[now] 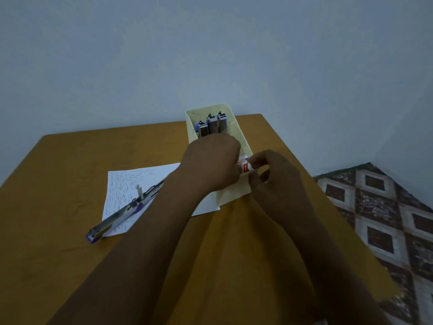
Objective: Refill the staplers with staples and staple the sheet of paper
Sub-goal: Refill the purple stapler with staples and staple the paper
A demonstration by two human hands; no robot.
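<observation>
Where the bench (pixel 70 254) stretches away to the left of the fingers, an opened purple stapler (pixel 124 212) lies flat across a sheet of paper (pixel 131 181) covered in small dash marks. Closer in, the left hand (pixel 210 163) reaches over a cream tray (pixel 232 195), its fingers curled down around one end of a small red-and-white staple box (pixel 244 166). Beyond those fingers, three more staplers (pixel 212 125) sit at the tray's far end. The right hand (pixel 274 177) pinches the box's other end between thumb and forefinger, above the tray's near end. Right of the fingers, patterned floor (pixel 386 219) shows.
</observation>
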